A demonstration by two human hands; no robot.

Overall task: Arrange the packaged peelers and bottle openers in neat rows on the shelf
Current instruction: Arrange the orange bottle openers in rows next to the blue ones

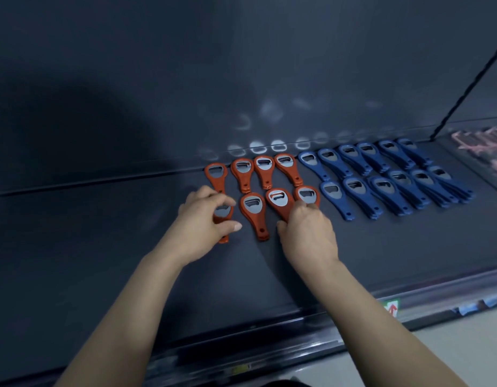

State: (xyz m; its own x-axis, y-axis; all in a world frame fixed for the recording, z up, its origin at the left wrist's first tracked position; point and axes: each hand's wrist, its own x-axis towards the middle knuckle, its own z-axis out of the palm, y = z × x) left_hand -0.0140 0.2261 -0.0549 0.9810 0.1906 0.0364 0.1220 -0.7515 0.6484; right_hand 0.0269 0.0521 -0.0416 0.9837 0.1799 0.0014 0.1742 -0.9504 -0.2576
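Shelf [102,247], dark: bottle openers lie flat, heads pointing away beyond the fingertips.
Orange bottle openers [263,170]: two rows; the back row lies just past the fingers.
Left hand [202,222]: fingers [223,201] and thumb curl round the front-left orange opener [222,213].
Right hand [308,236]: fingers and thumb pinch the handles of the front-right orange pair [306,194].
Blue bottle openers [381,188]: two rows of small stacks, right of the right fingers and apart from them.
Sticker [392,308] on the shelf's front edge: red arrow, writing unreadable.
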